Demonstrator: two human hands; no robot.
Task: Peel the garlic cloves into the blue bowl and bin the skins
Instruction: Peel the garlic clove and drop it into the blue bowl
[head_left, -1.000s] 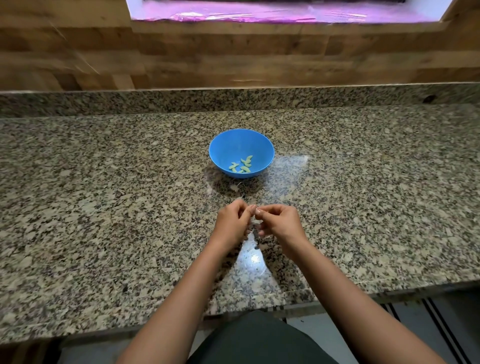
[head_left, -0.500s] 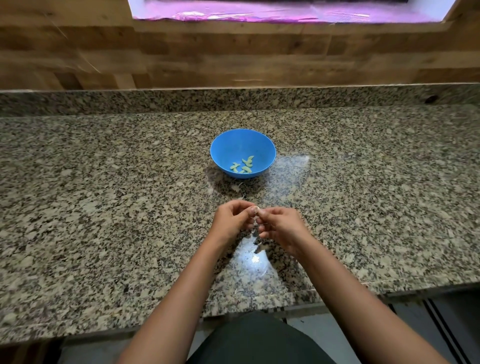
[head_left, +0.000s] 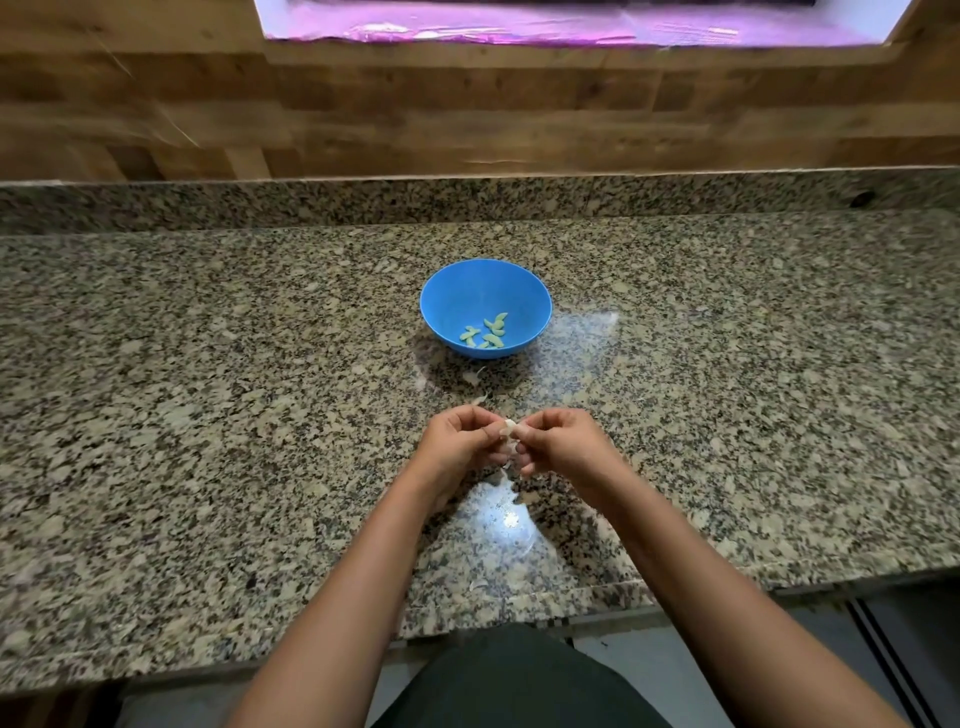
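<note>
Left hand and right hand pinch one garlic clove between them, near side of blue bowl holding peeled cloves.

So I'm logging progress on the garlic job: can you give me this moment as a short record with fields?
surface: granite countertop
blue bowl: upright, beyond the hands, apart from them
in bowl: a few peeled cloves
left hand: pinches the garlic clove
right hand: pinches the same clove
skin scraps: loose on the countertop near the hands
bin: not in view
</note>
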